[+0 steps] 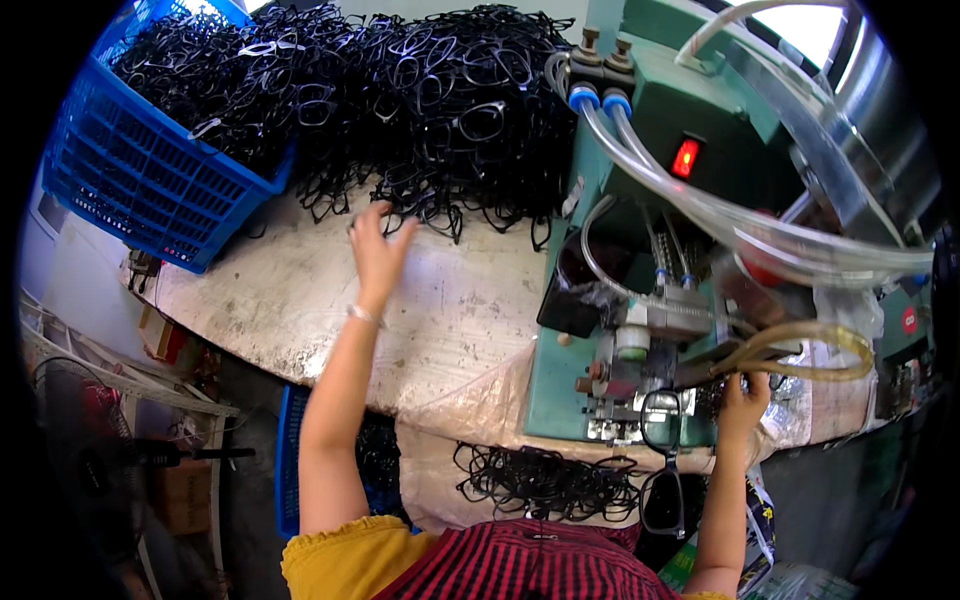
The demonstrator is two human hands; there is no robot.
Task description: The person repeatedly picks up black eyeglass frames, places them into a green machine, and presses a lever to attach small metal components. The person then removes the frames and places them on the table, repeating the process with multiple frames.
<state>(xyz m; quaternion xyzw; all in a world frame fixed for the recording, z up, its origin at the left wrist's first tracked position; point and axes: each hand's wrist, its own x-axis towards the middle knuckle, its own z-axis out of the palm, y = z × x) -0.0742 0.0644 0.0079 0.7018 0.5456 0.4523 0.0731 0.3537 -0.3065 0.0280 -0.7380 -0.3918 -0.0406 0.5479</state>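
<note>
My left hand [380, 250] reaches over the worktable with its fingers apart and nothing in them. Its fingertips are at the near edge of a large heap of black eyeglass frames [430, 110]. On the right, my right hand [742, 405] is closed beside a green machine [560, 390], under a looped tan hose [860, 350]. Whatever it grips is hidden from view. Just left of that hand, a black eyeglass frame [662, 505] hangs upright at the machine's metal fixture [612, 420], one rim up against the fixture and the other below the table edge.
A blue plastic basket [160, 170], full of frames, leans at the far left. Several more black frames [545, 480] lie on a covered surface before me. Clear hoses [690, 200] arch across the machine near a lit red switch [686, 157]. Another blue crate [290, 460] stands below the table.
</note>
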